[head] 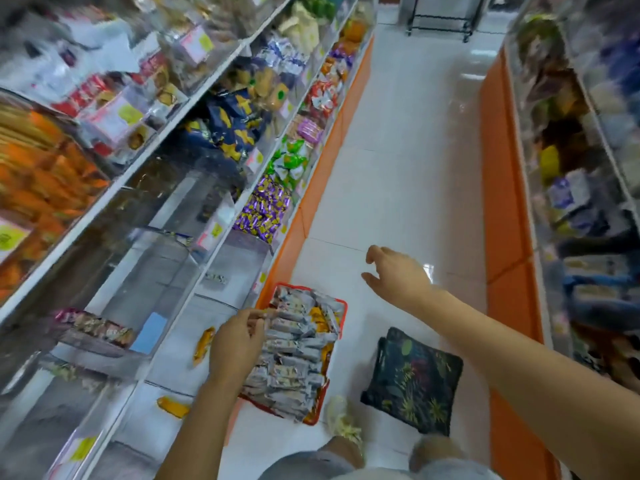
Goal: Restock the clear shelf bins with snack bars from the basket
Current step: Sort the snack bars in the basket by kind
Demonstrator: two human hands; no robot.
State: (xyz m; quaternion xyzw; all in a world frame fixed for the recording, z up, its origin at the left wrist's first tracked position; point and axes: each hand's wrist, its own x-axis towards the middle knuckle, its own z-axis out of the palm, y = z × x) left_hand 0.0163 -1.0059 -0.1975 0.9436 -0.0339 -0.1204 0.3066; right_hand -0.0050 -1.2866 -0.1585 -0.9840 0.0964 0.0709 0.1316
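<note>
A red basket [341, 308] sits on the white floor by the foot of the left shelving, heaped with silver-wrapped snack bars [294, 348] and a few orange ones. My left hand [237, 341] is over the basket's left edge, its fingertips on the top bars and the thumb underneath; whether it grips one is unclear. My right hand [394, 271] hovers above the floor to the right of the basket, fingers spread and holding nothing. The low clear shelf bins [166, 372] to the left are nearly bare, with two orange bars [203, 344] lying in them.
A dark floral bag [412, 379] lies on the floor right of the basket. Stocked clear bins line the upper left shelves [263, 206]. Orange-based shelving [509, 216] bounds the aisle on the right. My knees show at the bottom edge.
</note>
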